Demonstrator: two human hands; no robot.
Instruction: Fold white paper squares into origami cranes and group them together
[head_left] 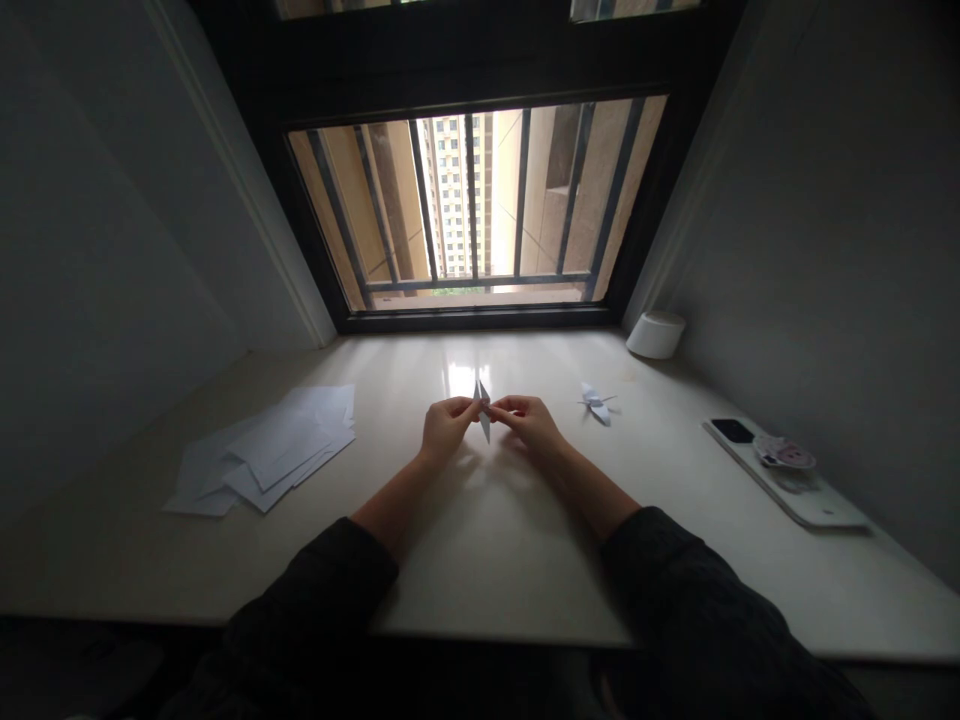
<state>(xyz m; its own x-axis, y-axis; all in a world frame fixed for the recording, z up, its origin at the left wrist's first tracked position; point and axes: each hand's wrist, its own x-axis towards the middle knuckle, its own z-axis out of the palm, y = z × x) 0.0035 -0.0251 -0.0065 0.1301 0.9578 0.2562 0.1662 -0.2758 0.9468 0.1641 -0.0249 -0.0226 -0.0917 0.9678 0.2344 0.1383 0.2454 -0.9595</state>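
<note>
Between my two hands, above the middle of the white sill, a small folded piece of paper (485,424) stands on edge, narrow and pointed at both ends. My left hand (448,425) pinches it from the left side. From the right, my right hand (531,420) grips it with thumb and forefinger. The fingertips of both hands nearly meet at its middle and hide part of the folds. A finished paper crane (597,404) with spread wings lies to the right of my right hand, apart from it.
Loose white paper sheets (281,440) lie in an overlapping pile on the left. A phone (784,475) in a pale case with a round grip lies at the right. A white cylindrical object (656,334) stands by the right wall. Behind the sill (510,580) is a dark-framed window (480,322).
</note>
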